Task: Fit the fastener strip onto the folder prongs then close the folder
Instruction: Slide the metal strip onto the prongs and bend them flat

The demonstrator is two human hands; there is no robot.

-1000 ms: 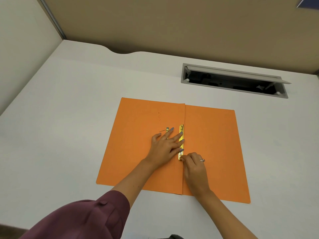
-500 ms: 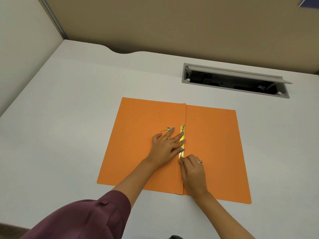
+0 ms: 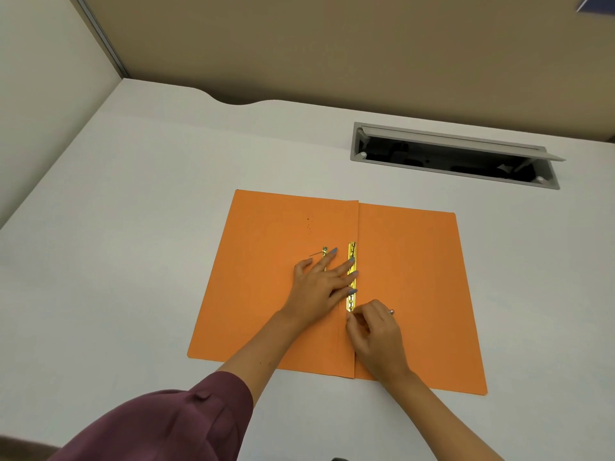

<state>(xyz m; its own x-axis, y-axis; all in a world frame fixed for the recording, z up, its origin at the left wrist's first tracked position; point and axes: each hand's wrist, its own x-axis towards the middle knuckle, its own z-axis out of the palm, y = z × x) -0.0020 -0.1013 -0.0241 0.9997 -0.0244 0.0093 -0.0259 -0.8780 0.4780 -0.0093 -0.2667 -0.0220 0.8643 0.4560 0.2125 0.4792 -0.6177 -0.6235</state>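
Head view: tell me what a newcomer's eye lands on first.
The orange folder stands out first, lying open and flat in the middle of the white desk. Next comes the yellow strip along its centre fold, with the left hand spread flat beside it and the right hand pinching at the strip's near end. Behind the folder, an open grey cable hatch is set into the desk.

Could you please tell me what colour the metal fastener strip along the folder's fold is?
The thin metal fastener strip is shiny gold-yellow, seen in the head view, the only one.
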